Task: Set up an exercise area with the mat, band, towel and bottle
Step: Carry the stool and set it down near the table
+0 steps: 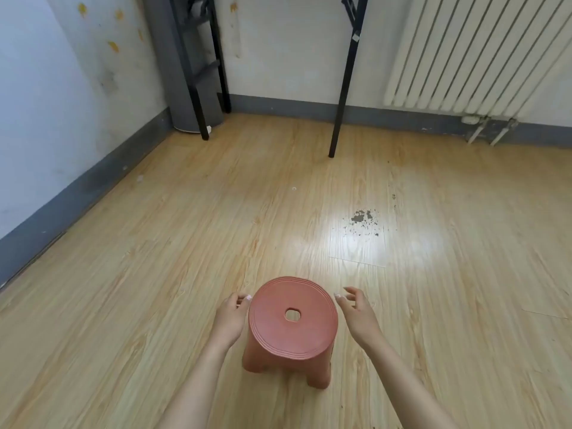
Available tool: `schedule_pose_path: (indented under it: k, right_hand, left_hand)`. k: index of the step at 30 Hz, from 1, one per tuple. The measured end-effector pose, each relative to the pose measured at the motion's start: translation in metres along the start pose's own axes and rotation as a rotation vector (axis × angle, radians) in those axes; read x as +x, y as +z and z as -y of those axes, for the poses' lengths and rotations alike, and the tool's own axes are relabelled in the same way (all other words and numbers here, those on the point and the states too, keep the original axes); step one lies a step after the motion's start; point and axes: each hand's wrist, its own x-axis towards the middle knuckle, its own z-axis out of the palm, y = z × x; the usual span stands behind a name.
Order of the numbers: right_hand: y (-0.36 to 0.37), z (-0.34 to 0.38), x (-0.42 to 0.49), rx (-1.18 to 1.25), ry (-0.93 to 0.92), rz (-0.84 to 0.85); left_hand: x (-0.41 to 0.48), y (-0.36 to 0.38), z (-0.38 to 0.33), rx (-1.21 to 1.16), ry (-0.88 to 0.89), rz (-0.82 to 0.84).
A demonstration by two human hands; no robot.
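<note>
A round, terracotta-coloured plastic stool [292,323] is seen standing on its legs on the wood-effect floor [154,274], near and centre in the view. Both hands are presented at the seat rim. The left hand [230,317] is placed against the left edge, with its fingertips [247,298] touching or all but touching the rim; actual contact cannot be confirmed. The right hand [356,314] is held just beside the right edge, fingers spread and curved, apart from the plastic. Neither hand is closed on anything; both are wide open.

A grey roll [185,72], judged to be the mat, is noted standing upright in the far left corner, behind the black frame legs [346,88] and leaning to the wall. A white radiator [464,57] is mounted far right. Band, towel and bottle are not in view.

The step in hand is judged to be preparatory: the stool is being dealt with, probably to be taken up or shifted, and no item of the task has yet been laid out. For the next move, both palms would have to be closed on opposite sides of the seat and the stool lifted level.
</note>
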Motion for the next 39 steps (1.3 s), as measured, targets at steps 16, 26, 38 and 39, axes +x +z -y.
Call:
schedule_pose_path:
  k: [16, 26, 38, 39]
  right_hand:
    - [0.03, -0.056, 0.026, 0.146, 0.2, 0.077]
    - [0.049, -0.066, 0.032, 0.164, 0.193, 0.07]
    - [0.038, -0.045, 0.026, 0.154, 0.074, 0.046]
    - [0.036, -0.04, 0.024, 0.154, 0.054, 0.039]
  left_hand:
    - [0.025, 0.045, 0.031, -0.104, -0.128, 0.103]
    - [0.031, 0.046, 0.044, -0.175, -0.149, 0.122]
    - [0.025, 0.042, 0.027, -0.177, -0.101, 0.093]
    - [0.023, 0.04, 0.023, -0.182, -0.094, 0.084]
